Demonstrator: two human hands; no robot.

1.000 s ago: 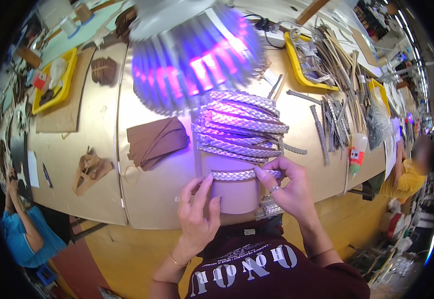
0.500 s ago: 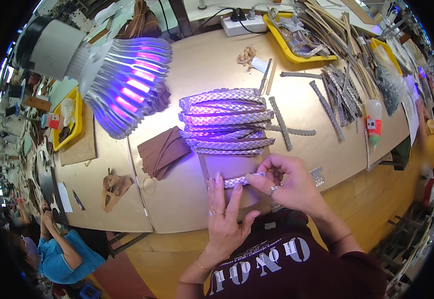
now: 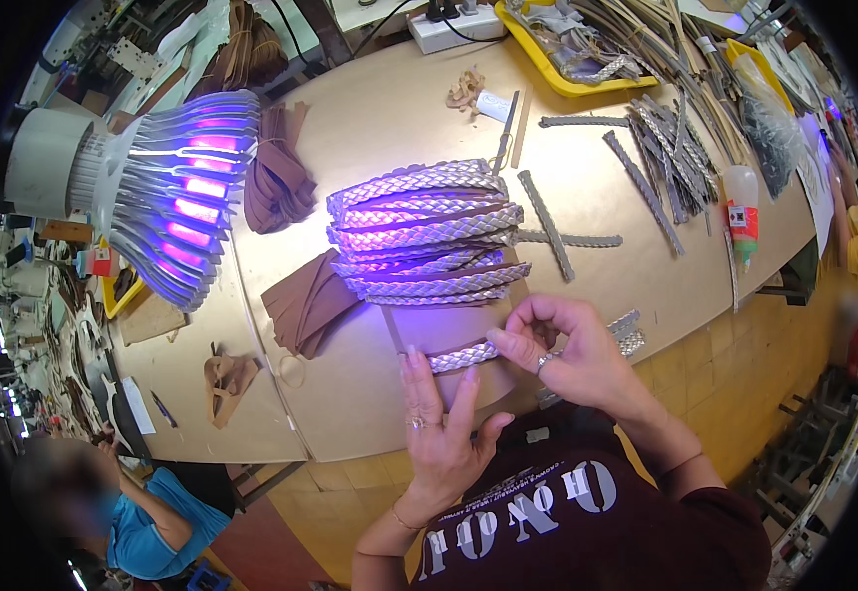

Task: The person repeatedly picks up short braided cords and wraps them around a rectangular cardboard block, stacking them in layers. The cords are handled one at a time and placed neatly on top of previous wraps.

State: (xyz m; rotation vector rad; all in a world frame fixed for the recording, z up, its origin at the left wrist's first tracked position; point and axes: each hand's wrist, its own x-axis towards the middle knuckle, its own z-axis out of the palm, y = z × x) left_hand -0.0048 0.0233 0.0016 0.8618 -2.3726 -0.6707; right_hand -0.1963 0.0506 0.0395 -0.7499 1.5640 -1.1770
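A short silvery-white braided strap (image 3: 461,357) lies across a brown board (image 3: 439,325) close to the table's near edge. My left hand (image 3: 445,433) has its fingers stretched apart, with fingertips resting by the strap's left end. At the other end, my right hand (image 3: 578,360) pinches the strap between thumb and fingers, which hide its tip. Just beyond both hands sits a thick stack of silvery braided straps (image 3: 429,234), wrapped in rows around the board and lit purple. Braided pieces (image 3: 630,341) lie beside my right wrist.
A finned lamp (image 3: 178,197) glows purple at left. Brown strips (image 3: 311,303) lie beside the stack. Loose grey braids (image 3: 670,163), a glue bottle (image 3: 741,212) and a yellow tray (image 3: 586,89) occupy the right side. A person in blue (image 3: 158,527) is at lower left.
The view has shifted, so the lamp appears farther left and more brown strips show behind it. My right thumb and fingers have moved slightly left along the strap; my left hand stays nearly still.
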